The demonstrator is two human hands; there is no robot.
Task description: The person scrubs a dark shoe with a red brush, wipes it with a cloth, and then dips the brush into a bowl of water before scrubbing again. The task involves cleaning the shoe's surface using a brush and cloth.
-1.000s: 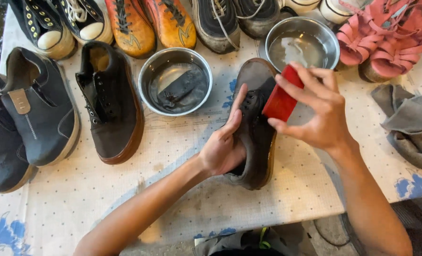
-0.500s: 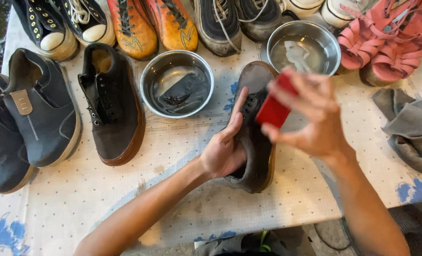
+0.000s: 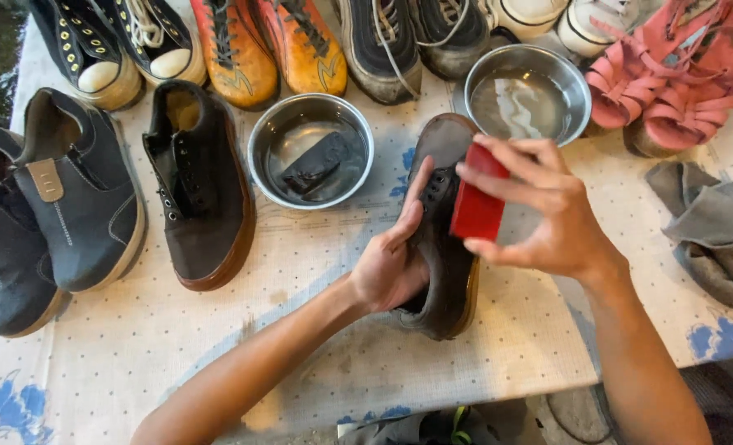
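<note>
- the dark shoe (image 3: 442, 247) lies near the front edge of the desk (image 3: 136, 346), toe pointing away from the person, tipped slightly onto its side so its upper faces the right hand.
- the left hand (image 3: 393, 255) grips the heel end of the dark shoe, thumb and palm wrapped at the collar, index finger stretched along the laces; this looks like a bracing hold to stop the shoe sliding or rolling.
- the right hand (image 3: 548, 218) has its fingers closed around a red block (image 3: 477, 198), thumb below and four fingers over the top, pressing it flat against the lace area of the dark shoe.
- just beyond the toe of the dark shoe, to its right, a steel bowl of cloudy water (image 3: 527, 92) stands within easy reach of the right hand.
- to the left of the dark shoe's toe, a second steel bowl (image 3: 310, 150) holds dark water with a black object sunk in it.
- further left of the dark shoe lies its matching shoe (image 3: 198, 189), then a pair of navy shoes (image 3: 53, 206).
- beyond the dark shoe a row of other footwear lines the far edge, with pink sandals (image 3: 671, 74) at the right.
- right of the dark shoe a grey rag (image 3: 716, 231) lies crumpled.
</note>
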